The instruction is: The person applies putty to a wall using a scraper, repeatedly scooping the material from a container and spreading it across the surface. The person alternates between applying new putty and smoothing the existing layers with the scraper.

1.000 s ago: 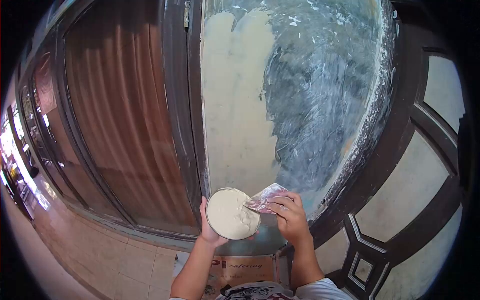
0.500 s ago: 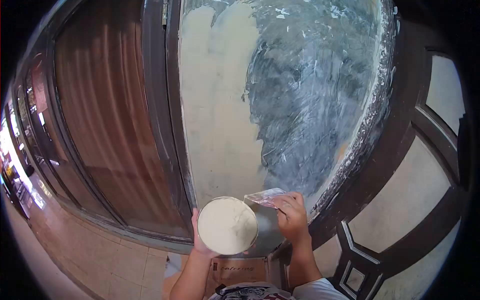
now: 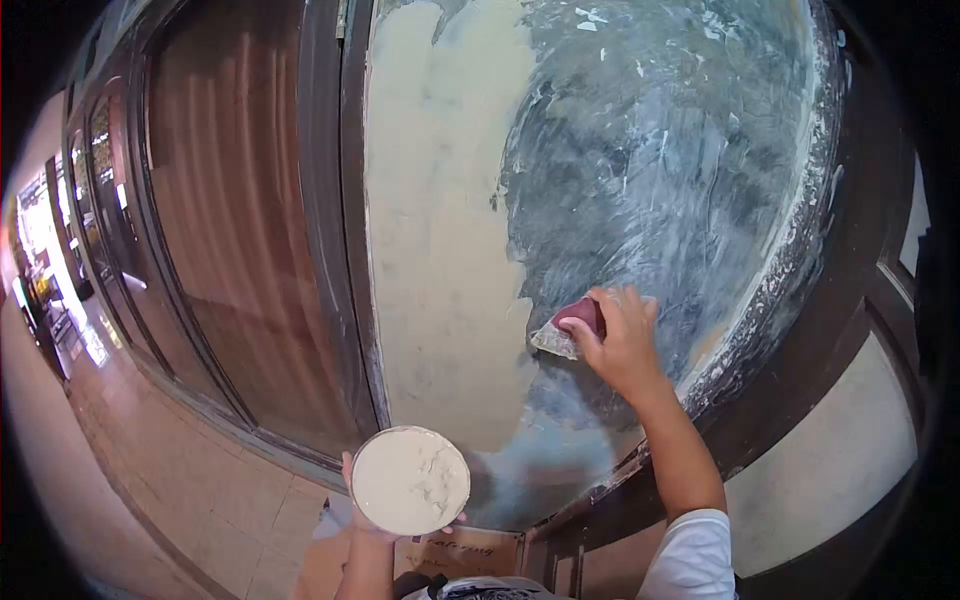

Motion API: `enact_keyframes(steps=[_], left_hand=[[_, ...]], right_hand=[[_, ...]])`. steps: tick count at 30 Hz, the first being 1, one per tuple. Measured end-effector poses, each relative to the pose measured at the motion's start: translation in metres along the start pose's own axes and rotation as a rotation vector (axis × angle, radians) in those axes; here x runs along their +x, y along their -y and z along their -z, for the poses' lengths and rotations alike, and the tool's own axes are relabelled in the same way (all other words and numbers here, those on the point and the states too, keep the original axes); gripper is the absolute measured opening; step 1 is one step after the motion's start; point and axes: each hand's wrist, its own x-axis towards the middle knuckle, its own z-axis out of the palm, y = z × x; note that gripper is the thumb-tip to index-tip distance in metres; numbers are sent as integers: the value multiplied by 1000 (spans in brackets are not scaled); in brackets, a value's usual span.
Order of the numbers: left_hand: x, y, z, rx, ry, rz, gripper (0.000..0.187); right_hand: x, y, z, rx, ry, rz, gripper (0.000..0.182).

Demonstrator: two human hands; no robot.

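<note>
A round container of cream-coloured paste (image 3: 411, 481) rests in my left hand (image 3: 362, 510), whose fingers wrap round its side and underside. My right hand (image 3: 617, 338) grips a scraper (image 3: 562, 336) with a dark red handle and a paste-smeared blade. The blade is at the wall panel (image 3: 640, 200), close to the edge where the cream coat (image 3: 440, 230) on the left meets the bare grey surface. Whether the blade touches the panel is hard to tell.
A glass door with a brown curtain (image 3: 225, 200) stands on the left, over a tiled floor (image 3: 180, 460). Dark wooden framing with pale panels (image 3: 830, 460) is on the right. Brown cardboard (image 3: 450, 556) lies below the container.
My right hand has moved up and away from the container to the panel, with the scraper turned. My left hand and the container now appear lower and further left. The view has shifted.
</note>
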Motion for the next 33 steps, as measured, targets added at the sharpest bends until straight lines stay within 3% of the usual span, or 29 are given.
enact_keyframes(steps=[7,9,11,14,16,20,25,27,33], left_hand=[[7,11,-5,-102,-25,-174,105],[6,0,7,75,-73,-38,107],[7,3,5,-18,-118,-85,109],[6,-6,22,36,-42,-38,108],[4,-9,27,84,-97,-82,108],[12,-5,21,84,-35,-99,117],[13,-11,27,87,42,-40,116],[10,-9,25,24,-59,-105,116],[3,-13,34,50,-14,-108,105]], right_hand=[[-20,-10,-36,-62,5,68,35],[-21,-8,-42,-97,-24,92,35],[-21,-8,-45,-125,-77,86,35],[-24,-12,-42,-76,-104,106,36],[-23,-11,-46,-119,-131,179,36],[-7,-13,-44,-111,-218,97,35],[-22,-12,-45,-87,-92,175,33],[-18,-15,-49,-148,-160,169,33],[-19,-20,-49,-29,-268,142,35]])
